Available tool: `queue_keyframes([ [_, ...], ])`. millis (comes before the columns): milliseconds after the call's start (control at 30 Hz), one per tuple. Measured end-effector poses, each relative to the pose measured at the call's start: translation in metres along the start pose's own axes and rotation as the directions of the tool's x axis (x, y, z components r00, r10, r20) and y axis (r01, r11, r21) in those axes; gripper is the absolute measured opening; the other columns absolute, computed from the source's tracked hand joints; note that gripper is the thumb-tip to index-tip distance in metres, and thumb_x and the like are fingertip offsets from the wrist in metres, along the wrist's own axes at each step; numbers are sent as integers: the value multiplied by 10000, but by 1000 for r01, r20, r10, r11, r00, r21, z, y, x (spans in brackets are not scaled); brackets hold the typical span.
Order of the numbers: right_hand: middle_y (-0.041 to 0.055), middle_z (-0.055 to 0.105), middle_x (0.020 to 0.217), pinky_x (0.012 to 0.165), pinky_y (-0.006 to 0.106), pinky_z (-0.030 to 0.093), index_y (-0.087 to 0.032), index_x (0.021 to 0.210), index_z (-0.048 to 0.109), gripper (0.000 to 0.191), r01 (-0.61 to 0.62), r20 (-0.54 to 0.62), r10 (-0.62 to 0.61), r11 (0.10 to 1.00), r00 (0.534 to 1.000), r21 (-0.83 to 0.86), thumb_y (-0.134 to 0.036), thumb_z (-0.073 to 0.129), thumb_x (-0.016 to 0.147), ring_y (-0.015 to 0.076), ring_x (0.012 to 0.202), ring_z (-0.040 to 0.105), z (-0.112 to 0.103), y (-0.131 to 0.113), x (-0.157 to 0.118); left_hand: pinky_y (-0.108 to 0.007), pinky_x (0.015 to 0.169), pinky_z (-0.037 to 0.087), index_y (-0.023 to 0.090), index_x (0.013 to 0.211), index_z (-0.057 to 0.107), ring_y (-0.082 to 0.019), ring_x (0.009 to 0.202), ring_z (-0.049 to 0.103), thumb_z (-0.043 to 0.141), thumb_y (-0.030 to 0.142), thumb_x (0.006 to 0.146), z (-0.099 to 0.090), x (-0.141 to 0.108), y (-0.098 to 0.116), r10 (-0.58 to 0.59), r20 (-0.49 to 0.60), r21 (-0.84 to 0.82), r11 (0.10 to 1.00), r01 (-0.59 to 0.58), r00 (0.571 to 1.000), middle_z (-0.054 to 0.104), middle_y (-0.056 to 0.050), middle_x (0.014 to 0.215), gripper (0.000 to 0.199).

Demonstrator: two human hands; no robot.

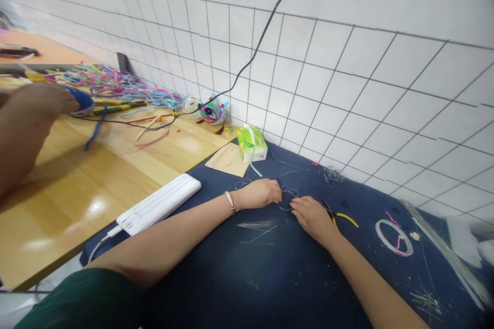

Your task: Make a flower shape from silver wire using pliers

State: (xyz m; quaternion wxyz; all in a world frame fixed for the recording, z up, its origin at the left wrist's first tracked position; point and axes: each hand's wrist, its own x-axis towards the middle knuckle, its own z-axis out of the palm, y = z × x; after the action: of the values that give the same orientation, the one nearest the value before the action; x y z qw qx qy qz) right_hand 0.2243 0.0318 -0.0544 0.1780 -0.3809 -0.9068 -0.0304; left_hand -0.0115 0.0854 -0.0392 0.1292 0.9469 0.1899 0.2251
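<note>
You are working on a dark blue cloth (301,280), with yellow-handled pliers (348,219) lying just behind your right hand (312,216) and partly hidden by it. A white power strip (160,203) is lying beside your left forearm, and a green tissue pack (252,145) is sitting beyond your left hand (260,193). On the glossy wooden table (154,159), another person's hand (42,97) is reaching near fuzzy, many-coloured stems (119,85). Thin, shiny wire (285,209) is curving in rounded loops between your hands; your left fingers are curling at its left edge, your right fingertips bunching at its right, though whether either is pinching you cannot tell. Straight wires (257,224) are lying nearer you.
</note>
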Motion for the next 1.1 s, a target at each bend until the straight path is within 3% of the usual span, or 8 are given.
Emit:
queue_keyframes([
  [367, 56, 629, 1045, 828, 388, 439, -246, 1038, 623, 259, 34, -13, -34, 997, 999, -65, -255, 436, 858, 222, 965, 548, -1, 2, 0, -274, 684, 346, 205, 802, 577, -168, 790, 489, 484, 249, 832, -5, 0, 5, 81, 62, 251, 964, -94, 995, 591, -38, 810, 107],
  [600, 61, 621, 1064, 818, 384, 437, -234, 1056, 610, 269, 64, 0, -64, 991, 998, -114, -260, 424, 863, 234, 977, 533, 1, 6, -1, -281, 679, 347, 207, 798, 558, -172, 788, 486, 485, 302, 836, -5, -1, 10, 83, 93, 301, 947, -107, 992, 578, -31, 810, 126],
  [833, 86, 584, 1089, 903, 419, 380, -203, 1130, 542, 347, -137, -102, 132, 989, 986, -52, -370, 489, 830, 245, 1007, 499, -4, 1, -6, -289, 754, 364, 178, 791, 563, -185, 815, 487, 487, 291, 837, 6, -2, 14, -18, 25, 212, 977, 13, 1000, 564, -53, 798, 144],
  [1100, 96, 568, 1054, 851, 411, 388, -193, 1104, 535, 490, -251, -49, 249, 968, 967, -31, -504, 583, 729, 258, 985, 479, -2, 4, -2, -296, 790, 376, 155, 828, 570, -173, 803, 500, 450, 265, 860, 16, 4, 23, -61, 4, 146, 987, 60, 998, 551, -45, 778, 165],
])
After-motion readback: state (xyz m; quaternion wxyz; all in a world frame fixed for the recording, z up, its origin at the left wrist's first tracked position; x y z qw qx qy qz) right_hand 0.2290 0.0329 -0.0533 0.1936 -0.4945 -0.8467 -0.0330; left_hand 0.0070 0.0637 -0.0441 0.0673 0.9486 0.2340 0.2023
